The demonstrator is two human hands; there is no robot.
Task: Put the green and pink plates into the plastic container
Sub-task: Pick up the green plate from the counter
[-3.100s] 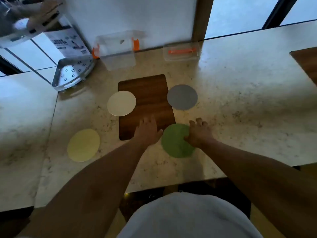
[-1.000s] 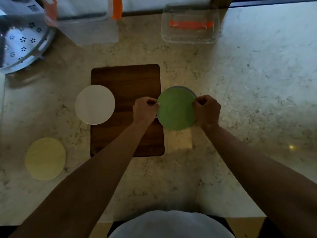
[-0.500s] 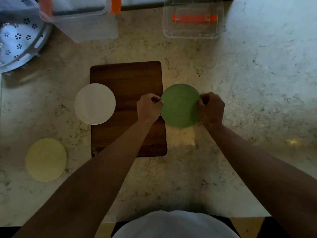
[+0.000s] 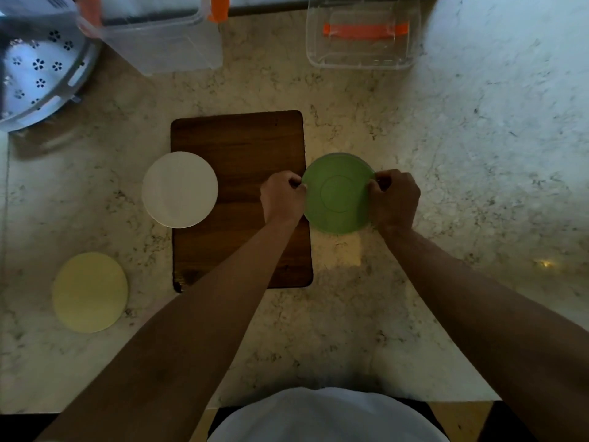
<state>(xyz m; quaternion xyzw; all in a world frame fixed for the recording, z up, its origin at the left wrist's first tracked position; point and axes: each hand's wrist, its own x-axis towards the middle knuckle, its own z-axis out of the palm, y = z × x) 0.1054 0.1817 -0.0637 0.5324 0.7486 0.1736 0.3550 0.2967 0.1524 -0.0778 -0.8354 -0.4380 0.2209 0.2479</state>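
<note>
The green plate (image 4: 338,194) lies flat on the counter just right of the wooden board (image 4: 237,148). It sits on top of a greyish plate (image 4: 364,160), of which only a thin rim shows at the upper right. My left hand (image 4: 282,199) pinches the green plate's left edge and my right hand (image 4: 395,199) pinches its right edge. A clear plastic container (image 4: 165,43) with orange clips stands at the back left. A second clear container (image 4: 361,57) with an orange handle stands at the back, beyond the plates.
A white plate (image 4: 180,189) overlaps the board's left edge. A pale yellow plate (image 4: 90,291) lies near the front left. A perforated metal tray (image 4: 38,74) fills the back left corner. The marble counter (image 4: 478,154) stretches to the right.
Over three seconds the green plate went from the front of the counter onto the greyish plate. In the last second it settled flatter, with both hands still on its edges.
</note>
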